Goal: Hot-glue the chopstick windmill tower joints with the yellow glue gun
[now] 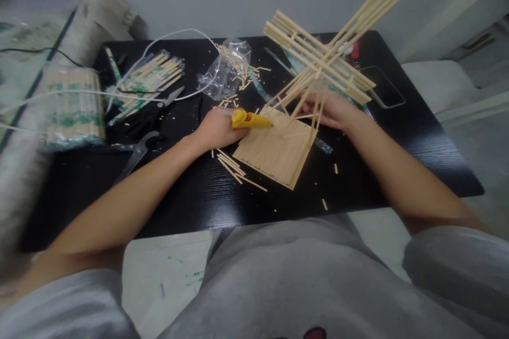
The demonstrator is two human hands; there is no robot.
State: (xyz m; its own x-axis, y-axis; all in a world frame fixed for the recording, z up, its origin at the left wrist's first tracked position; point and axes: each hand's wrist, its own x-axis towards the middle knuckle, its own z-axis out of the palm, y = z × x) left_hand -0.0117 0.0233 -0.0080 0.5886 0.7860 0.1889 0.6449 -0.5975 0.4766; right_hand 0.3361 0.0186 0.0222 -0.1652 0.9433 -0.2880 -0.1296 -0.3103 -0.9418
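My left hand (220, 130) is closed around a yellow hot glue gun (254, 119), its nozzle pointing right over a flat base of side-by-side wooden sticks (278, 148). On this base stands a windmill-like model of wooden chopsticks (320, 66), with crossed blades above slanting legs. My right hand (332, 109) is at the model's right side, fingers curled in behind the legs and against the structure. The legs and blades partly hide its fingertips.
Left on the black table (191, 212) are a wrapped chopstick bundle (75, 106), an opened pack (153, 77), scissors (163, 103) and metal cutters (137, 152). A white cord (135, 96) loops behind my left hand. Loose sticks (234, 167) lie nearby; a phone (384, 86) is right.
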